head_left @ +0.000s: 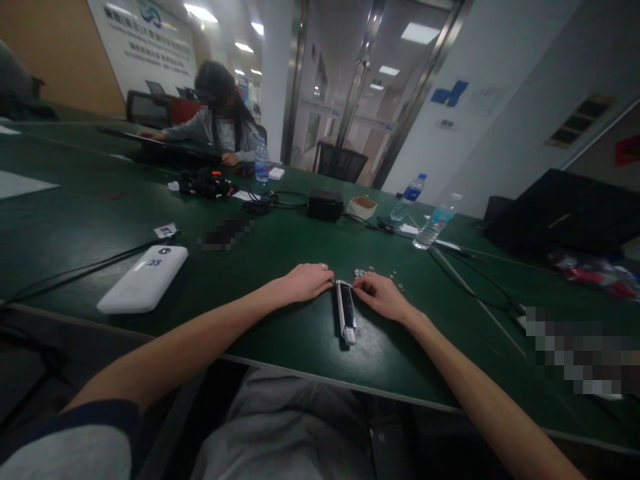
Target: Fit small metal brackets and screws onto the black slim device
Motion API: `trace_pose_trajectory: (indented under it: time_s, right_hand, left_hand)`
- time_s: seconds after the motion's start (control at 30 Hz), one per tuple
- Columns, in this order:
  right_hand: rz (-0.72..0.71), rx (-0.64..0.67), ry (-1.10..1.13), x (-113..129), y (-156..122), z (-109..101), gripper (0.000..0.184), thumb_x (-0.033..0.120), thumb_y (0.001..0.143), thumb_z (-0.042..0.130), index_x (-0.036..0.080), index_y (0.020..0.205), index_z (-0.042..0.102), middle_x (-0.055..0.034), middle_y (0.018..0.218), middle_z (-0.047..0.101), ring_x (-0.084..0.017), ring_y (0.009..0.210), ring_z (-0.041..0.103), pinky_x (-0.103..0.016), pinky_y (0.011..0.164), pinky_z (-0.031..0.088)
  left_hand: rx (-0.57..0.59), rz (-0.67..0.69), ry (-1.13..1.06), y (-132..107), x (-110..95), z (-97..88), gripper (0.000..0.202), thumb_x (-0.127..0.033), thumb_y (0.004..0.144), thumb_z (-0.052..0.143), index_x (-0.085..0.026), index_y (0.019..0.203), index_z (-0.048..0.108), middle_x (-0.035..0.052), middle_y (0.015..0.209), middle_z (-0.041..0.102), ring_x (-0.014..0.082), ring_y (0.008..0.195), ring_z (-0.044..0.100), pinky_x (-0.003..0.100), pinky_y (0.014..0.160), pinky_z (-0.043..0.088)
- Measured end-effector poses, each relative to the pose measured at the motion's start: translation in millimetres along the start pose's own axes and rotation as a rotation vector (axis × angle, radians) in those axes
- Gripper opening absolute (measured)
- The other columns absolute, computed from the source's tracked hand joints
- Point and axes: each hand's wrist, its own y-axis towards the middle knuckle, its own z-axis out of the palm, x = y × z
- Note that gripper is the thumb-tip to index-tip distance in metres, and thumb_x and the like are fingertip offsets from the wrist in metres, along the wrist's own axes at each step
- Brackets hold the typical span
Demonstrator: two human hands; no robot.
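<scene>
A slim black and silver bar-shaped device (pixel 345 311) lies lengthwise on the green table (pixel 280 247) in front of me. My left hand (pixel 304 281) rests palm down with fingers curled, its fingertips touching the far end of the device from the left. My right hand (pixel 380 293) is pinched at the same far end from the right; what the fingertips hold is too small to name. Several tiny metal parts (pixel 383 274) lie scattered just beyond my right hand.
A white power bank (pixel 144 279) with a black cable lies at the left. Two water bottles (pixel 434 223), a small cardboard box (pixel 363 207) and a black adapter (pixel 325 204) stand farther back. Another person sits at the far end. Black bags (pixel 565 210) lie right.
</scene>
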Motion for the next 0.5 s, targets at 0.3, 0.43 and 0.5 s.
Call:
trace_pose_trajectory:
  time_s: [0.3,0.43,0.5]
  right_hand:
    - [-0.014,-0.003,0.002,-3.2,1.0,2.3,0.013,0.024,0.087,0.053,0.018,0.089,0.065,-0.0026,0.078,0.059,-0.014,0.070,0.054,-0.026,0.066,0.043]
    - [-0.021,-0.005,0.002,-2.3,1.6,1.6,0.012,0.024,0.087,0.054,0.018,0.088,0.065,-0.0026,0.078,0.059,-0.014,0.071,0.054,-0.026,0.066,0.043]
    - [-0.018,-0.009,0.005,-1.5,1.8,1.3,0.012,0.023,0.086,0.055,0.018,0.088,0.065,-0.0026,0.078,0.059,-0.014,0.070,0.054,-0.026,0.066,0.043]
  left_hand:
    - [0.007,0.000,-0.136,0.3,10.8,-4.5,0.017,-0.029,0.089,0.053,-0.018,0.096,0.064,0.0061,0.095,0.063,0.0204,0.090,0.059,0.026,0.072,0.043]
    - [0.093,-0.047,-0.213,-2.1,12.4,-18.2,0.014,-0.024,0.086,0.055,-0.016,0.091,0.065,0.0043,0.091,0.066,0.0173,0.083,0.061,0.024,0.068,0.043]
    - [0.156,-0.092,-0.266,-4.4,12.4,-24.7,0.014,-0.022,0.084,0.056,-0.015,0.092,0.065,0.0039,0.090,0.067,0.0160,0.079,0.062,0.022,0.065,0.044]
